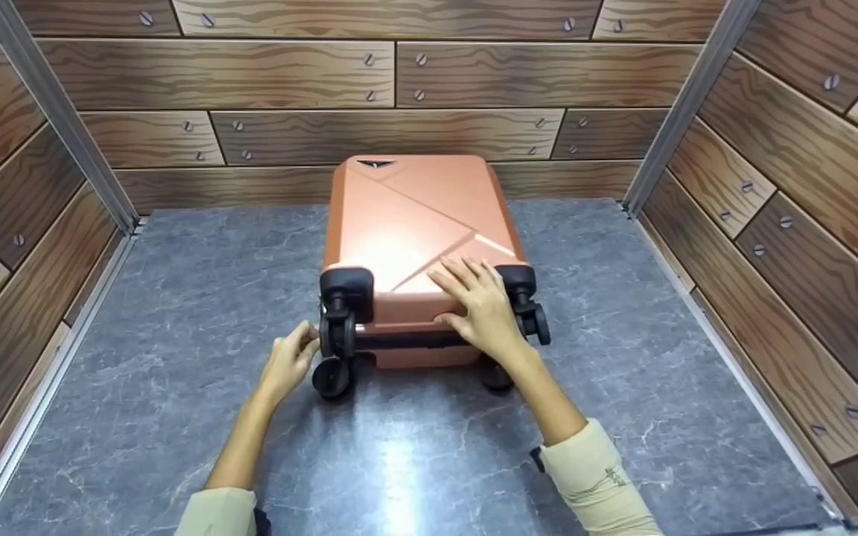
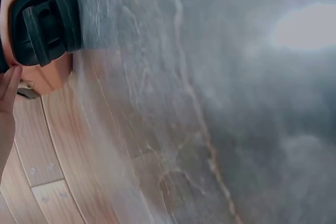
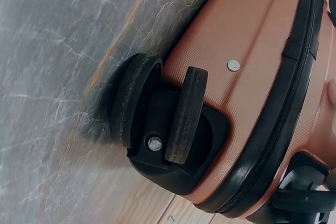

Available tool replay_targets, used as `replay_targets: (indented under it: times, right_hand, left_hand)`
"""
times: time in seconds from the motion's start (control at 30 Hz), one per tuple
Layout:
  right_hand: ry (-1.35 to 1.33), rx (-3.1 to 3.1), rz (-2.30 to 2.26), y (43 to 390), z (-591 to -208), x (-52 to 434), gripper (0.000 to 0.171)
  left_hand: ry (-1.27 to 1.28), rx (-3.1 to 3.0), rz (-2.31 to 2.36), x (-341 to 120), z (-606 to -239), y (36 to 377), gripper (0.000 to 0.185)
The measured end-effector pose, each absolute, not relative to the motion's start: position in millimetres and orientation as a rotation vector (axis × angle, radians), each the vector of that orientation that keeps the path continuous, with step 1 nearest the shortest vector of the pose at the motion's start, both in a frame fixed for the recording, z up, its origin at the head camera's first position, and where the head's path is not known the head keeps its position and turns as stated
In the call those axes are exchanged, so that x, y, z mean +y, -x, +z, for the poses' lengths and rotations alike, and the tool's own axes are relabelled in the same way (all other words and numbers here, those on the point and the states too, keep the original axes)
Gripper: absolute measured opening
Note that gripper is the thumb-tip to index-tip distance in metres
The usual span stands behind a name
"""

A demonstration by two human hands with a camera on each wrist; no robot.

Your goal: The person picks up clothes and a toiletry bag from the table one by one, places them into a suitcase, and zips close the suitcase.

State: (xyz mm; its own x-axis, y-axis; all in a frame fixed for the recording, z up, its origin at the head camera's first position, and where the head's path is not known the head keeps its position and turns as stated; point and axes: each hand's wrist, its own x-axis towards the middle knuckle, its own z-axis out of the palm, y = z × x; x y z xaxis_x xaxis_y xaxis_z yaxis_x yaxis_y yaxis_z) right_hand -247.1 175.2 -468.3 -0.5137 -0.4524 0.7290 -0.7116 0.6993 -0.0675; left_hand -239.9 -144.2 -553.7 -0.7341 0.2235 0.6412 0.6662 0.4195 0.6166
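Observation:
An orange-pink hard-shell suitcase (image 1: pixel 418 216) lies flat on the floor, its wheeled end towards me. Black caster wheels (image 3: pixel 186 116) sit at its corners, and a black zipper band (image 3: pixel 283 114) runs between the two shells. My left hand (image 1: pixel 289 362) is at the left corner behind a wheel, thumb and fingers pinching at the zipper; the spot between the fingertips is hidden. In the left wrist view those fingers (image 2: pixel 9 85) meet the shell beside a wheel. With fingers spread, my right hand (image 1: pixel 482 309) rests on the upper shell's near edge, by the right wheel.
Grey marbled floor (image 1: pixel 198 298) surrounds the suitcase. Wood-patterned walls (image 1: pixel 310 74) stand at the back and both sides, joined by metal corner posts (image 1: pixel 690 104). The suitcase's far end lies close to the back wall.

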Motion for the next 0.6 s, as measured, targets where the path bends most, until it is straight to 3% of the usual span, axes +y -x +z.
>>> replay_targets:
  times: [0.47, 0.6]
  right_hand:
    - [-0.875, -2.228, 0.473, 248, -468, 174, 0.070]
    - [-0.874, -2.224, 0.481, 247, -468, 175, 0.069]
  left_hand:
    - [0.641, -1.932, -2.048, -156, -555, 261, 0.012]
    - [0.523, -2.098, -1.990, -154, -538, 251, 0.011]
